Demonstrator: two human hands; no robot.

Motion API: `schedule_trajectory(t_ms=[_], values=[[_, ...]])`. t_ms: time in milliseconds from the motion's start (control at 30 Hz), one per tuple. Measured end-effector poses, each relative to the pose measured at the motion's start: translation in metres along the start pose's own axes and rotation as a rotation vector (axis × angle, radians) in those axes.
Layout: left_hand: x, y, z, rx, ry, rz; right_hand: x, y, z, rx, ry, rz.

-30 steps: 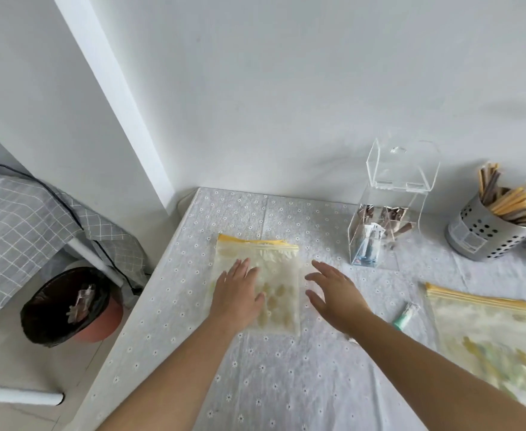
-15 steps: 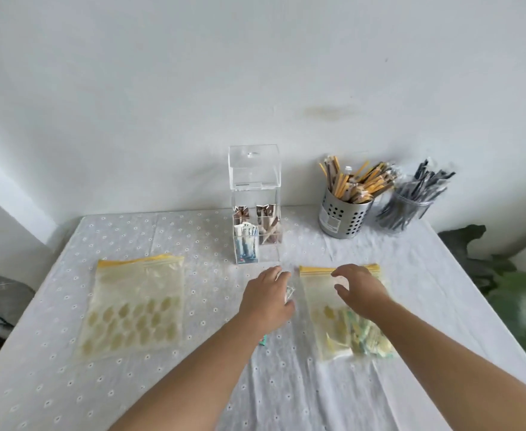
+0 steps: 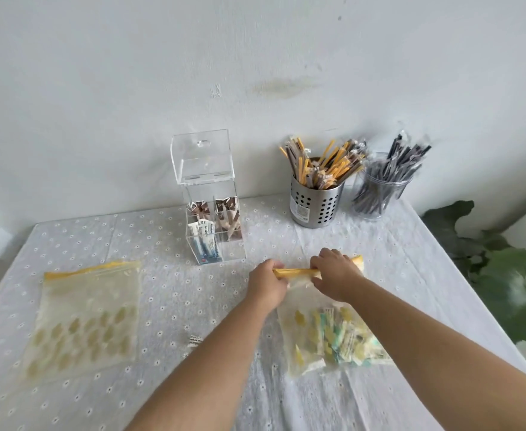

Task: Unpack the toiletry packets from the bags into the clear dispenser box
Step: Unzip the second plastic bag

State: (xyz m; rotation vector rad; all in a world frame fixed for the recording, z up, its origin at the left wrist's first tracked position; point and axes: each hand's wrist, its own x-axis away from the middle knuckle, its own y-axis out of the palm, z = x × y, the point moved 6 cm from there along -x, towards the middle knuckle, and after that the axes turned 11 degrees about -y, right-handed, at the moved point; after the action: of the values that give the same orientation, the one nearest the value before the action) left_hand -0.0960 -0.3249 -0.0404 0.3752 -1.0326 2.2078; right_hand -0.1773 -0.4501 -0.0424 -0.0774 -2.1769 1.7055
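Working at a table (image 3: 168, 293) under white eyelet cloth, both hands on the fuller of two zip bags. Finds the full bag (image 3: 305, 309) at about four o'clock on the cloth, mouth toward twelve, and the flat bag (image 3: 87, 318) at eight o'clock, seemingly holding nothing but its own yellow print. Pinches the yellow zip strip (image 3: 299, 271) of the full bag, left hand (image 3: 267, 281) curled round the nine o'clock end, right hand (image 3: 336, 272) curled over it just toward three; cannot tell the seal's state, parted or shut. Judges this bag thin, soft film: light, floppy, slippery, likely to sag and spill if lifted by one corner, so best taken at the stiffer strip, one lip per hand, and peeled apart with the body left lying. Places the clear dispenser box (image 3: 211, 213) at twelve o'clock, well apart from the bag, lid (image 3: 202, 157) standing open; rigid, probably light enough to skid if knocked, so better fed from above. Passes a steel cup (image 3: 316, 203) at one o'clock and a clear cup (image 3: 379, 194) just beside it toward two, both crammed with wrapped sticks. Rates the packets (image 3: 333, 337) bunched at the bag's six o'clock end as small, light, crinkly, easy to pinch singly by an edge. Spots blue-and-white packets (image 3: 205, 244) in the box's front left cell, brown packets (image 3: 228, 213) behind; print on them and on the steel cup's label too small to read, no brand legible.
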Motion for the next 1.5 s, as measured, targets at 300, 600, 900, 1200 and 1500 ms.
schedule_trajectory(t_ms=[300,600,900,1200,1500], values=[[0.080,-0.068,0.012,0.423,0.141,-0.113,0.072,-0.119,-0.048,-0.384,-0.096,-0.099],[0.138,-0.212,-0.009,0.551,0.218,0.557,0.066,-0.184,-0.161,-0.729,-0.219,0.199],[0.148,-0.221,-0.042,1.031,-0.005,0.065,0.035,-0.147,-0.258,-0.889,-0.303,0.307],[0.147,-0.242,-0.065,1.087,-0.025,0.085,0.030,-0.131,-0.283,-1.150,-0.294,0.269],[0.144,-0.237,-0.062,1.072,-0.054,0.043,0.029,-0.131,-0.273,-1.254,-0.261,0.244]])
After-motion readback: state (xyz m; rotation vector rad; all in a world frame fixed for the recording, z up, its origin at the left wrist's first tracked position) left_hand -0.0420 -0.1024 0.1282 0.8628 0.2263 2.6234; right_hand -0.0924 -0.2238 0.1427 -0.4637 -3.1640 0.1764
